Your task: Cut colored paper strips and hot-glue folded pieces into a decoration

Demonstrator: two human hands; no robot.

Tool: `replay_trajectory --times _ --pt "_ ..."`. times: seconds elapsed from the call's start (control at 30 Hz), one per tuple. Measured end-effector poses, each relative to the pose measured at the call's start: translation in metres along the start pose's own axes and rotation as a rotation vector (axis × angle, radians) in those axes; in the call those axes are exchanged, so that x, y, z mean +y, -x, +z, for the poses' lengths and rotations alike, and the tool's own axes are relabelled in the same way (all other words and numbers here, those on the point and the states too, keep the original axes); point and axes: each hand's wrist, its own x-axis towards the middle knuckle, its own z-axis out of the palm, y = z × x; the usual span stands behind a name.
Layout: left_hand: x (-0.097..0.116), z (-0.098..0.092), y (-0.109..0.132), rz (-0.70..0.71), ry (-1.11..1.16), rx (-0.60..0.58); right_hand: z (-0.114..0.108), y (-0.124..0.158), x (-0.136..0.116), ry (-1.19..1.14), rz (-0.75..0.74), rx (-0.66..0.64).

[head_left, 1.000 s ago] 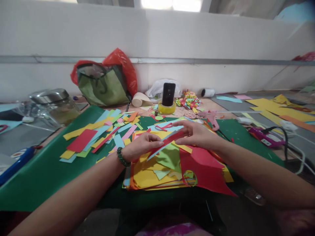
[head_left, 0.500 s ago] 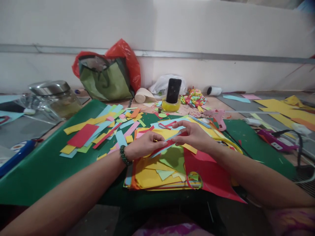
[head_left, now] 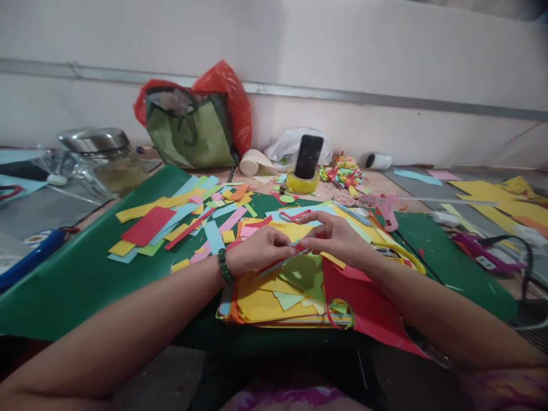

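Observation:
My left hand (head_left: 268, 246), with a green bead bracelet (head_left: 225, 266) at the wrist, pinches light blue and red paper strips (head_left: 280, 265). My right hand (head_left: 331, 235) is closed on the same strips, its fingertips touching those of the left. The strips lie slanted between both hands, partly hidden by the fingers. Under the hands is a stack of yellow paper (head_left: 257, 299) with green scraps (head_left: 303, 274) on top. A red sheet (head_left: 372, 305) with a round hole lies beneath my right forearm.
Cut paper pieces (head_left: 149, 226) spread over the green mat (head_left: 85, 279) at left. A phone (head_left: 309, 157) leans on a yellow tape roll (head_left: 303, 182) behind. A pink glue gun (head_left: 387, 210) and yellow-handled scissors (head_left: 402, 252) lie right. A glass jar (head_left: 105, 165) stands back left.
My hands have drawn closer together, and the strips between them are tilted more edge-on. The whole view has shifted slightly.

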Motion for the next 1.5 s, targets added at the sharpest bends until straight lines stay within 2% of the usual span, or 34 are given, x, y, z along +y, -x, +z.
replay_trajectory --times 0.23,0.53,0.63,0.73,0.87,0.97,1.07,1.23,1.5 --pt "0.0 -0.002 0.0 0.03 -0.044 -0.084 0.006 -0.002 0.005 0.012 -0.041 0.017" --pt "0.003 0.0 0.0 0.006 -0.113 -0.085 0.011 0.001 0.01 0.106 -0.168 0.074" --pt "0.003 -0.004 0.002 -0.007 -0.06 -0.105 0.006 0.0 0.012 0.106 -0.155 0.057" --pt "0.004 -0.009 0.005 -0.026 -0.001 -0.074 0.001 -0.001 0.011 0.115 -0.146 0.063" --pt "0.002 -0.009 0.003 -0.059 -0.019 -0.048 0.003 -0.002 0.012 0.156 -0.175 0.114" --pt "0.0 -0.007 0.001 -0.07 -0.013 -0.057 0.006 -0.002 0.013 0.142 -0.182 0.087" --pt "-0.001 -0.005 -0.001 -0.045 -0.003 -0.06 0.008 -0.002 0.013 0.117 -0.183 0.067" --pt "-0.001 -0.005 0.001 -0.023 0.027 -0.082 0.01 -0.001 0.012 0.099 -0.177 0.122" --pt "0.0 -0.018 0.007 0.012 0.02 -0.137 -0.002 -0.001 0.01 0.017 -0.178 0.101"
